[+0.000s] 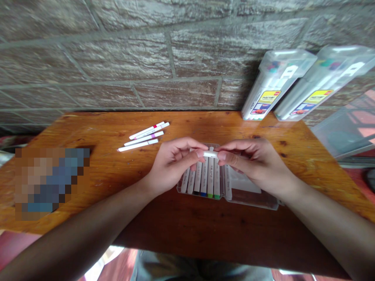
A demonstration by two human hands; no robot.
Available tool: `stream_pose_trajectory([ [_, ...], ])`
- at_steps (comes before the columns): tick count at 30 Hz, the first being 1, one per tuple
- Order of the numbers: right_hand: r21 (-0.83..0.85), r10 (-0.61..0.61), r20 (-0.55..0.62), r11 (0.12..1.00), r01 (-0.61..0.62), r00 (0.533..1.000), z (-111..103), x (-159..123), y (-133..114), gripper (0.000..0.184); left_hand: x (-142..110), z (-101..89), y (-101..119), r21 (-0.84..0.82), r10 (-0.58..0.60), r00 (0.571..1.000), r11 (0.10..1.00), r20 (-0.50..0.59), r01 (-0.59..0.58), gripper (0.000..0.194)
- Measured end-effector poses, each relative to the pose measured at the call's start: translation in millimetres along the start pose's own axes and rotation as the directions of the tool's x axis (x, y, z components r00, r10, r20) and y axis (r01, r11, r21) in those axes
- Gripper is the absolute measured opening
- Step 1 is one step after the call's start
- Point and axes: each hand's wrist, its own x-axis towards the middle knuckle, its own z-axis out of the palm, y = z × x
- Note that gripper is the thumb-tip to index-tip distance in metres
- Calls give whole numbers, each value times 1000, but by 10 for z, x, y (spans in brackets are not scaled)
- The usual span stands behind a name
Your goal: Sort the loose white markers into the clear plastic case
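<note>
Between my two hands is a white marker (210, 154), held level above an opened clear plastic case (252, 202). My left hand (177, 162) pinches its left end with thumb and forefinger. The right end sits in the pinch of my right hand (252, 158). Both ends are covered by my fingers. Below, several white markers (207, 175) lie side by side in the left half of the case, some with black, blue or green bands at the near end. One more marker (228, 183) lies along the hinge, beside a white paper piece (243, 181) in the right half.
Several loose white markers (143, 136) lie on the wooden table (117, 207) to the left. Two tall clear marker cases (266, 89) lean against the stone wall (117, 50) at the back right. A blurred-out object (55, 183) is at the far left.
</note>
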Motion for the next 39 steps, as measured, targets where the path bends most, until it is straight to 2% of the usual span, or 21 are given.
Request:
stream_pose_trajectory([
  [7,85,62,-26,995,-59,998,-34,-3,74,23,22,-60,-73,-66,-15,1000,998,-26,13,11],
  [18,278,137,-36,953,-122,990,-56,-14,62,17,75,-22,-8,-232,-112,981,970,-158,73,12],
  [22,338,170,-39,930,-147,985,-60,-11,42,13,91,-21,0,-261,-117,977,963,-176,68,13],
  [32,407,252,-50,889,-211,966,-52,-4,-32,19,104,-25,12,-300,-142,973,950,-181,83,11],
  [39,428,240,-40,881,-201,970,-59,-12,-32,19,107,-12,29,-297,-163,965,950,-204,98,13],
])
